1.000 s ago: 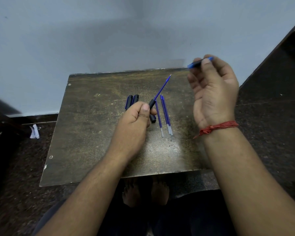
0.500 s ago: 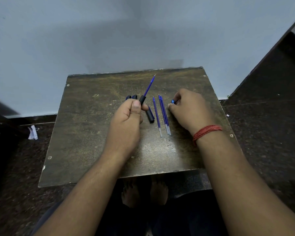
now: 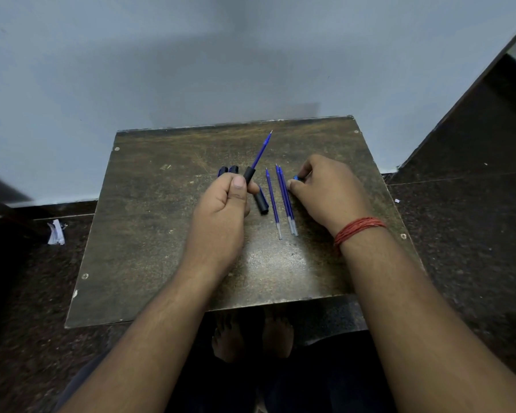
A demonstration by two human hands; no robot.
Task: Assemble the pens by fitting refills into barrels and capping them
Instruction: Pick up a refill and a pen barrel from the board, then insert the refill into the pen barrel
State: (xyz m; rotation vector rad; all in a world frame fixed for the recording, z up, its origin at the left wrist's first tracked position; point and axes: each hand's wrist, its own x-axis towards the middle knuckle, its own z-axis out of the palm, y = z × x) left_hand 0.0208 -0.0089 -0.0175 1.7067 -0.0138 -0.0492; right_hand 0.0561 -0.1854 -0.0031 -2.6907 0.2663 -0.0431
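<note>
Pale wall behind a worn dark surface (image 3: 149, 234), pen parts laid out near its middle.

Head view: the left hand (image 3: 221, 216) has its grip curled round a black barrel (image 3: 249, 174), tilted up with a blue refill (image 3: 261, 150) sticking out toward the far edge, probably held steady for finishing. The right hand (image 3: 325, 189) rests on the surface, its grip pinching a small blue piece (image 3: 296, 177), possibly a cap, though too little shows to tell. Three loose refills (image 3: 280, 201) lie side by side between the hands; a dark cap (image 3: 261, 201) lies just beside the left thumb. Two more barrels (image 3: 228, 169) peek out beyond the left hand. Dark speckled floor (image 3: 474, 248) surrounds the surface.
</note>
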